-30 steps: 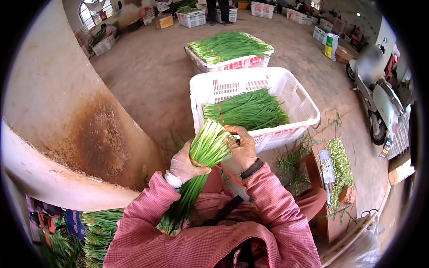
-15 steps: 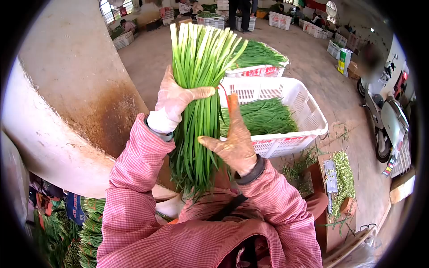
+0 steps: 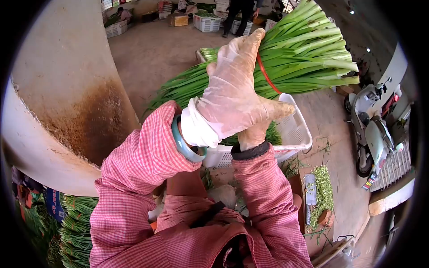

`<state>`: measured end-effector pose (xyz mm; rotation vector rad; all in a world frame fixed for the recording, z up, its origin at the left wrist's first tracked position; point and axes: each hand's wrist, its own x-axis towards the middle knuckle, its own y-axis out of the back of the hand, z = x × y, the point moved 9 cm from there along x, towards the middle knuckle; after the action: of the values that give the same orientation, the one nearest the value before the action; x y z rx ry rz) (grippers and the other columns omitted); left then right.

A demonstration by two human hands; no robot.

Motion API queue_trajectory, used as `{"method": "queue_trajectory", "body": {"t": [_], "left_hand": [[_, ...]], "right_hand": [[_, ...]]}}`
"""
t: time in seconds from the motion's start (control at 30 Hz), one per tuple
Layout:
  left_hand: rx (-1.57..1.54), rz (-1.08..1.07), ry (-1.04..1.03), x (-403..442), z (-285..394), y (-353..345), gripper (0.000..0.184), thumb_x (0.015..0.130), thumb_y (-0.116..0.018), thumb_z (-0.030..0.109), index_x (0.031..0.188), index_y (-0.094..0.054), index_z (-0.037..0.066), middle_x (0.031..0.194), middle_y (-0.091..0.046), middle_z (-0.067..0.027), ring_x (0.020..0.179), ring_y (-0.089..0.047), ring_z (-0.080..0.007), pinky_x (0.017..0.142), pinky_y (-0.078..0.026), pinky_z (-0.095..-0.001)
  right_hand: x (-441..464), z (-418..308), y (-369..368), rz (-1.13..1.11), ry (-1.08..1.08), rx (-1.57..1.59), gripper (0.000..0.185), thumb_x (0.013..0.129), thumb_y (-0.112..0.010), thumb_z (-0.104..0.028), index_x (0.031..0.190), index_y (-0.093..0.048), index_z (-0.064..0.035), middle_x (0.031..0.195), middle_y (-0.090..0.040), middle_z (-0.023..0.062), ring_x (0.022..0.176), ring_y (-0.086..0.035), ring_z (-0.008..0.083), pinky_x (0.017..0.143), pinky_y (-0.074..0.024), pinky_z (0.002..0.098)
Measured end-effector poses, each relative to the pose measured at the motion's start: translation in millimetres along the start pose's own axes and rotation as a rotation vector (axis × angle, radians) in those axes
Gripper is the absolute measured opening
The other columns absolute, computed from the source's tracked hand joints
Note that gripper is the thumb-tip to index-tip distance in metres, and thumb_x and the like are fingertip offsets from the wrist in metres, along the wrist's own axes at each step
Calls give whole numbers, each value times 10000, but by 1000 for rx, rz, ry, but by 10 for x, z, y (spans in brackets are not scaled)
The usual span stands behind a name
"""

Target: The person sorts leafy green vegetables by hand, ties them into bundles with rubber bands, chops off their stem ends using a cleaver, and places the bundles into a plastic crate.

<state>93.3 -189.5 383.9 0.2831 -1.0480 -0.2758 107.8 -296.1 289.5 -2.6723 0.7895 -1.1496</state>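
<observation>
A thick bunch of garlic chives point(image 3: 308, 53) is held sideways in the air, its pale cut ends to the right and its green tips to the left. A red band point(image 3: 267, 76) circles it. Across the bunch beside the band lies my left hand point(image 3: 234, 87), in a thin translucent glove, gripping it with thumb and fingers wide apart on either side. My right hand point(image 3: 254, 134) is below and behind the left one; its fingers are hidden, so its hold cannot be made out. Under the hands stands a white plastic crate point(image 3: 292, 147) with more chives point(image 3: 273, 134) inside.
A board at the lower right bears a cleaver point(image 3: 310, 192) and chopped trimmings point(image 3: 322, 190). A scooter point(image 3: 375, 129) stands at the right. A pillar point(image 3: 67, 89) rises at the left, with stacked chive bunches point(image 3: 76, 228) below. Farther back are crates point(image 3: 207, 23) and a standing person point(image 3: 239, 15).
The bunch has turned from upright to sideways, its cut ends swinging right. My left hand has moved right, now in front of my right hand, which was open beside the bunch. The view has shifted slightly.
</observation>
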Motion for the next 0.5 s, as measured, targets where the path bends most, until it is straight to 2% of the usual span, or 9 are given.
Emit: {"method": "queue_trajectory", "body": {"t": [0.07, 0.1, 0.13, 0.2, 0.3, 0.37, 0.4, 0.43, 0.5], "left_hand": [[198, 81, -55, 98, -126, 4, 987, 480, -839, 305, 1273, -343, -12, 1225, -397, -164, 1165, -369, -294, 1000, -287, -375], [178, 120, -50, 144, -324, -89, 1085, 426, -815, 432, 1275, -307, -13, 1205, -390, -193, 1120, -359, -352, 963, -300, -432], [190, 121, -31, 204, -478, -219, 1085, 426, -815, 432, 1275, -307, -13, 1205, -390, -193, 1120, -359, -352, 963, -300, -432], [-276, 196, 48, 307, -740, -471, 1046, 456, -824, 366, 1273, -290, -13, 1193, -392, -189, 1109, -383, -335, 946, -328, -413], [-845, 292, 437, 188, -1163, -1183, 999, 518, -830, 227, 1286, -235, -6, 1148, -401, -169, 1080, -430, -302, 917, -374, -381], [-1557, 503, 625, -87, -1510, -1872, 883, 617, -774, 106, 1307, -226, 61, 1139, -398, -154, 1070, -428, -286, 914, -378, -375], [-1880, 563, 721, -308, -1638, -2233, 786, 676, -730, 125, 1298, -250, 103, 1147, -413, -135, 1072, -436, -263, 910, -383, -392], [-2193, 673, 835, -542, -1753, -2589, 689, 735, -685, 144, 1288, -274, 146, 1154, -428, -117, 1073, -444, -240, 905, -389, -409], [-1848, 729, 1118, -1101, -2201, -3112, 551, 778, -647, 329, 1230, -361, 200, 1162, -472, -45, 1041, -474, -181, 853, -400, -419]], "right_hand": [[345, -343, 77, 28, 111, 91, 623, 635, -758, -12, 1154, -415, 16, 1033, -554, 84, 892, -556, 177, 760, -492, 289], [544, -454, 54, -87, 142, 37, 620, 636, -759, -15, 1152, -415, 12, 1015, -567, 86, 879, -567, 175, 759, -494, 291], [732, -559, 48, -201, 175, -13, 617, 638, -760, -17, 1149, -414, 9, 997, -579, 88, 866, -579, 172, 759, -495, 292], [1014, -547, 19, -381, 12, -115, 585, 636, -758, -6, 1122, -434, 7, 981, -600, 98, 857, -596, 181, 756, -499, 294], [1354, -65, 109, -706, -68, -392, 714, 601, -783, -40, 1209, -410, -17, 1067, -578, 94, 961, -562, 190, 829, -470, 307], [1386, 553, 230, -884, -245, -373, 789, 594, -801, -106, 1264, -388, -34, 1149, -539, 65, 1058, -508, 191, 892, -423, 321], [1337, 795, 254, -1047, -189, -641, 842, 532, -825, -135, 1254, -403, -40, 1152, -536, 79, 1054, -509, 205, 903, -403, 321], [1279, 1079, 300, -1159, -173, -877, 784, 489, -812, -180, 1165, -449, -17, 1026, -576, 125, 947, -554, 243, 848, -420, 323], [1009, 1933, 606, -1418, -81, -1103, 736, 498, -778, -261, 1120, -477, -10, 980, -576, 189, 949, -543, 329, 837, -432, 350]]}}
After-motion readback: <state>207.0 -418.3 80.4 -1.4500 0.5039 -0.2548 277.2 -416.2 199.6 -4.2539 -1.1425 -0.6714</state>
